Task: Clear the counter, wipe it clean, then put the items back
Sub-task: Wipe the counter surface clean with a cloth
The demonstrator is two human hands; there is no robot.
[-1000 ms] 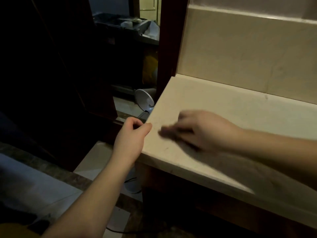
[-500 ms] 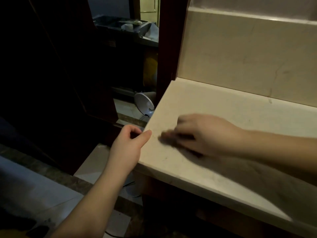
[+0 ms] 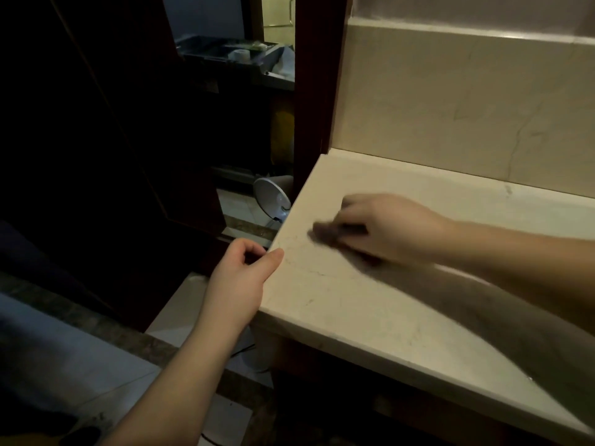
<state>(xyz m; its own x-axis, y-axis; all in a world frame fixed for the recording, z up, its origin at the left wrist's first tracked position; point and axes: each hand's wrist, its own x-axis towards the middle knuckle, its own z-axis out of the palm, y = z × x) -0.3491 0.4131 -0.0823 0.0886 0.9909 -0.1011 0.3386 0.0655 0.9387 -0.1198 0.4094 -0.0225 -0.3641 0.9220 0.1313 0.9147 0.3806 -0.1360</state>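
Worktop point(image 3: 402, 304) of pale veined stone runs from the dark wooden post point(image 3: 317, 91) at its back left corner toward the right, with a matching stone upstand point(image 3: 467, 117) along its back edge. A small dark cloth point(image 3: 325, 235), blurred, lies on the worktop near the left edge, pressed down under the right hand point(image 3: 386, 230), whose fingers curl over it. The left hand point(image 3: 244, 275) grips the left edge near the front corner: thumb on top, fingers curled beneath the rim. Beyond the left edge, lower down, a round white object point(image 3: 270, 199) leans by the post. Farther back, a dark tray point(image 3: 225, 54) holds small items too dim to tell.
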